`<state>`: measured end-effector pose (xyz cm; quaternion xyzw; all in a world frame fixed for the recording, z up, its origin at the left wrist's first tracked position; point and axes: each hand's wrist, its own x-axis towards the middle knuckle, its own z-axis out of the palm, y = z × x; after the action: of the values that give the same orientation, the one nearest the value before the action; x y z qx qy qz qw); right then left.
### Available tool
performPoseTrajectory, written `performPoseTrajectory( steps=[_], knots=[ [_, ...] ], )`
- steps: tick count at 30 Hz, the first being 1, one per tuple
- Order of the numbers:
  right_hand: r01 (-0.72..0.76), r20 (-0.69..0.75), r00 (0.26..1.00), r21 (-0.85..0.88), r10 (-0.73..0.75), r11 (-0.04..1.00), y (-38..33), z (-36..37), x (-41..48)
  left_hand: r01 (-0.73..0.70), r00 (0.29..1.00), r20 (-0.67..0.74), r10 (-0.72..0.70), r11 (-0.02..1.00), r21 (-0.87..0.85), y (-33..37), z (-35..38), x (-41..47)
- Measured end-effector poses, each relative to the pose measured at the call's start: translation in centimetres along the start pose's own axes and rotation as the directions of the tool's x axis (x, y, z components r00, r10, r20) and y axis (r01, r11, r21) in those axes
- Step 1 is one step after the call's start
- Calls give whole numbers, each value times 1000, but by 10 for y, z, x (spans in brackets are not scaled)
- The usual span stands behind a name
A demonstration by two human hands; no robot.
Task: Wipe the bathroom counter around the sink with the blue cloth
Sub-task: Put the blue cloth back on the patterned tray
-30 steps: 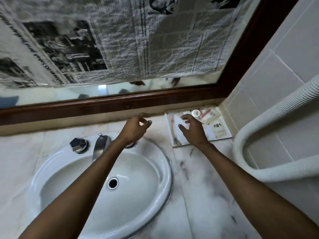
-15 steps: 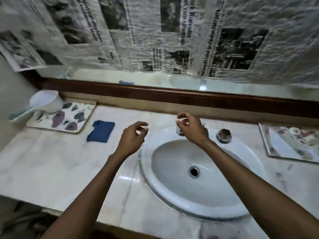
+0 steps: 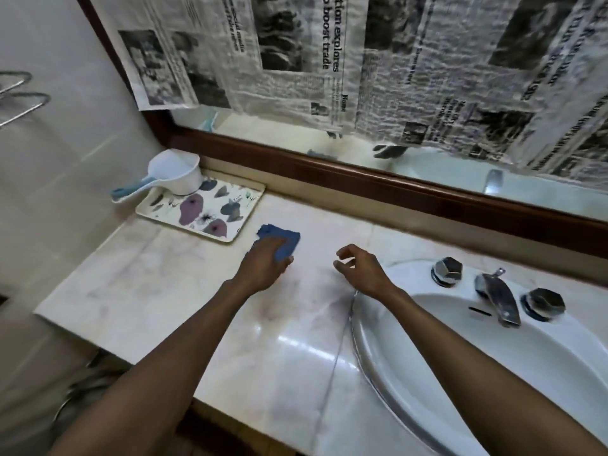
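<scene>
The blue cloth (image 3: 285, 239) lies on the pale marble counter (image 3: 158, 284), left of the white oval sink (image 3: 493, 366). My left hand (image 3: 263, 263) rests on top of the cloth with its fingers closing around it; part of the cloth is hidden under the hand. My right hand (image 3: 362, 269) hovers just above the counter between the cloth and the sink's left rim, fingers loosely curled and apart, holding nothing.
A floral tray (image 3: 204, 210) sits in the back left corner with a white dipper (image 3: 171, 177) on it. The chrome tap (image 3: 498, 296) and two knobs (image 3: 446, 270) stand at the sink's back. Newspaper covers the wood-framed mirror (image 3: 362, 179).
The view has swung left from the right side of the counter. My left hand has reached the blue cloth and landed on it. My right hand has left the tap and moved left of the sink.
</scene>
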<state>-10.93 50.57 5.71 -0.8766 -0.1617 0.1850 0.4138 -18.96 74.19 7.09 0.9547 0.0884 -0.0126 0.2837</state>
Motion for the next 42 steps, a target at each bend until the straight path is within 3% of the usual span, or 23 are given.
performPoseTrajectory(
  steps=[5,8,13,18,24,28,35,39,42],
  knots=[
    [-56,19,998,-23,57,998,17,24,48,-162,978,166,125,959,233,-34,7,66],
    [-88,25,996,-35,89,996,27,33,71,-223,957,266,115,879,422,-50,16,106],
    [-78,7,997,-106,79,991,33,44,93,-298,918,366,152,875,382,-77,30,141],
    [-55,-44,998,-158,48,986,29,52,104,-339,909,361,206,869,359,-88,33,156],
    [-56,-124,992,-194,32,979,20,70,110,-184,960,231,159,979,88,-101,28,153],
    [-51,-193,981,-185,15,981,10,87,116,-41,993,105,56,989,-139,-117,11,142],
    [-89,-208,977,-239,38,967,-15,136,134,110,973,-128,-192,872,-477,-162,-41,142],
    [-113,-153,987,-386,58,915,-25,169,143,205,922,-133,-363,750,-629,-198,-65,154],
    [-146,-171,983,-480,71,865,-25,184,145,236,913,-123,-388,750,-618,-224,-70,167]
  ],
)
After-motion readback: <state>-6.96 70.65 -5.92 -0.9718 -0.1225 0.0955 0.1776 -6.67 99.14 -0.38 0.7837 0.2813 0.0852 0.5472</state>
